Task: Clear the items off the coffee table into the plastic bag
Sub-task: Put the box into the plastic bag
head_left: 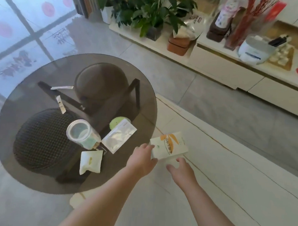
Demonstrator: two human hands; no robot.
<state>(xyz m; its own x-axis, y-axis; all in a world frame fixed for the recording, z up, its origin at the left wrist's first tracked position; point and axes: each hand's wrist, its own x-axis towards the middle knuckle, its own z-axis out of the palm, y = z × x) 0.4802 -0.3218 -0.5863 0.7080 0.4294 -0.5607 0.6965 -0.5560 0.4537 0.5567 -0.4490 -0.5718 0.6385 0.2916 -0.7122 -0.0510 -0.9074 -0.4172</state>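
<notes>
At the worktop's four o'clock edge, left hand grips a packet; right hand's fingers relaxed. Jar, pouches, sachets remain; no bag seen.

Smoked-glass table glossy; clear plastic jar; shiny foil sachet.

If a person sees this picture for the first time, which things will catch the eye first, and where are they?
First, the two hands in the lower middle: the left hand holds a white packet with an orange print just past the right edge of the round dark glass table, and the right hand reaches under it. Next, the clear plastic jar lying on the table beside a silver pouch.
</notes>
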